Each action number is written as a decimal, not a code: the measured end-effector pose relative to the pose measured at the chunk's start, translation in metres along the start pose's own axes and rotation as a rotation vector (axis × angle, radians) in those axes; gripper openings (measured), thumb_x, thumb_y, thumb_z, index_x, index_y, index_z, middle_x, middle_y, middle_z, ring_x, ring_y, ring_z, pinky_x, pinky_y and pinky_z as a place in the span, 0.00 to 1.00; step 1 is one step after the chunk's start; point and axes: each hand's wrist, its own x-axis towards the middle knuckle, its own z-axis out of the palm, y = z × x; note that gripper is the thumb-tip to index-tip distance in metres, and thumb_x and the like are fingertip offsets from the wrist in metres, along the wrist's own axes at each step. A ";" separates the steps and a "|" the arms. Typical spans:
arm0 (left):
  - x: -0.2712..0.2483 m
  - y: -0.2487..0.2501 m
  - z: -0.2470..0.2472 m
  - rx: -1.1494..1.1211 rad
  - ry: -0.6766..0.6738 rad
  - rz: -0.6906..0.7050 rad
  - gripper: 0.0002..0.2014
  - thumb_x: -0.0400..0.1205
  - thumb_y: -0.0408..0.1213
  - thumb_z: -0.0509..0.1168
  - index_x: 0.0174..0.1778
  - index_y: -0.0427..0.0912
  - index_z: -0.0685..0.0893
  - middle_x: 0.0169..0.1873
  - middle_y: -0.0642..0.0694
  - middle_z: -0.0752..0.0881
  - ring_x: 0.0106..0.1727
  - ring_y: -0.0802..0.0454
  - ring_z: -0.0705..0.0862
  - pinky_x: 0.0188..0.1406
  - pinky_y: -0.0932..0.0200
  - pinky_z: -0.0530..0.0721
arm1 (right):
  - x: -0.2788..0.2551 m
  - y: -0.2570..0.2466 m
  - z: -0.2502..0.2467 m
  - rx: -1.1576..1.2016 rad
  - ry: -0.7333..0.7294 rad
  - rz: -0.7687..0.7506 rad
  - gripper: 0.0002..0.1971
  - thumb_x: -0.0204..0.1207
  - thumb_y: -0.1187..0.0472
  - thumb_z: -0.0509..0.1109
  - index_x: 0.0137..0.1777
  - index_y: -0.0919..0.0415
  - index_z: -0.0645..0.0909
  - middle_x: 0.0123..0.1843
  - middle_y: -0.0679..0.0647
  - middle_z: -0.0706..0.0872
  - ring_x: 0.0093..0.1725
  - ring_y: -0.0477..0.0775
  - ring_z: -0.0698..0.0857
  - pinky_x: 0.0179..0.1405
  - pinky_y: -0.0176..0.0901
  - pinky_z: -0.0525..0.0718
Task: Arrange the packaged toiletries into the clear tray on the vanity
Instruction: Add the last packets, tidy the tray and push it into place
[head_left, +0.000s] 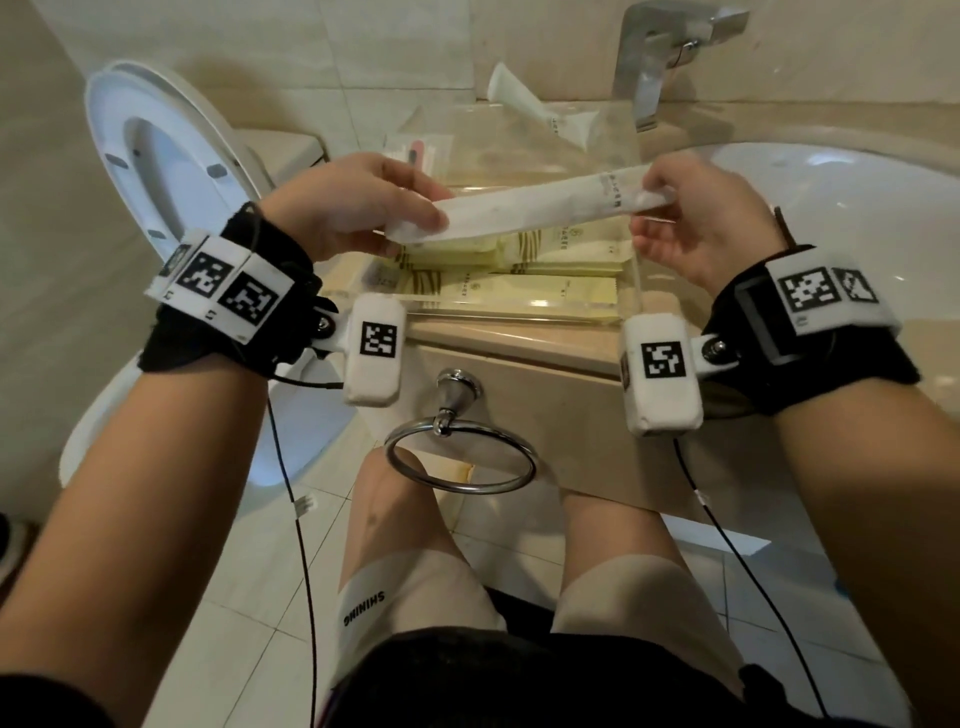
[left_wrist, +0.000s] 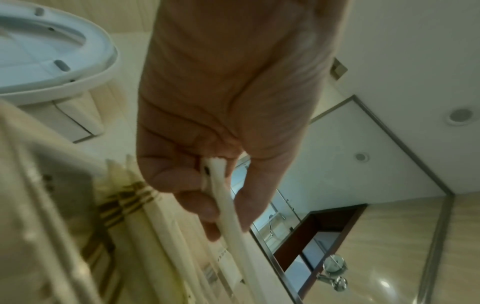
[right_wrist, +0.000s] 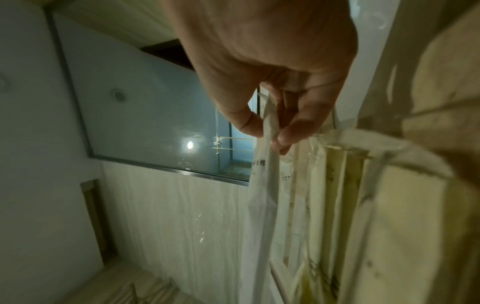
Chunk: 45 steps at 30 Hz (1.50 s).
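Toilet (head_left: 156, 171) stood left of the left hand, seat up. Basin (head_left: 841, 208) sat right of the right hand. Vanity (head_left: 519, 338) top ran under both hands, its front edge just below the wrists. Faucet (head_left: 654, 67) rose beyond the right hand, at the back. Towel ring (head_left: 460, 462) hung on the vanity front, below and between the two wrists.

Tray (head_left: 636, 280), clear, sat on the vanity directly under and between the hands. Yellow packets (head_left: 519, 291) lay flat inside it, stacked, brown stripes on some; count unclear. Tube (head_left: 540, 117), white, lay beyond the tray, closer to the right hand side, next to the faucet base. Small pink-striped packet (head_left: 418, 150) lay beyond the left hand, just behind the tray's far left corner.

White packet (head_left: 530, 208), long and thin, was held up over the tray, spanning from one hand to the other, right end a bit higher, not touching the yellow packets.

Left hand (head_left: 353, 202) gripped the packet's left end, thumb on top and fingers (left_wrist: 182, 179) curled beneath. Left wrist view showed the packet's end wedged between thumb and fingers. Right hand (head_left: 711, 218) pinched the right end between thumb and fingertips (right_wrist: 288, 135); other fingers loosely curled. Both wrists wore black bands with marker tags.
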 end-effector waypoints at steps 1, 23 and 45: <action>-0.001 -0.003 -0.001 -0.048 0.022 -0.003 0.08 0.76 0.31 0.69 0.42 0.50 0.86 0.43 0.52 0.83 0.39 0.58 0.80 0.25 0.71 0.81 | -0.003 0.001 0.000 -0.064 0.007 -0.013 0.05 0.76 0.63 0.62 0.39 0.60 0.76 0.33 0.54 0.82 0.24 0.45 0.78 0.20 0.33 0.78; -0.026 -0.040 0.016 -0.034 0.409 0.030 0.26 0.73 0.30 0.72 0.66 0.40 0.72 0.54 0.47 0.75 0.51 0.52 0.78 0.36 0.66 0.77 | -0.037 0.031 -0.003 -0.632 0.142 -0.210 0.10 0.70 0.58 0.72 0.31 0.56 0.75 0.27 0.48 0.75 0.26 0.45 0.71 0.24 0.36 0.68; -0.026 -0.026 0.045 0.384 0.436 0.321 0.15 0.82 0.36 0.60 0.64 0.43 0.80 0.66 0.45 0.79 0.60 0.50 0.79 0.58 0.60 0.75 | -0.027 0.036 0.002 -0.585 0.166 -0.242 0.14 0.70 0.68 0.71 0.48 0.57 0.70 0.44 0.51 0.76 0.39 0.50 0.76 0.26 0.34 0.68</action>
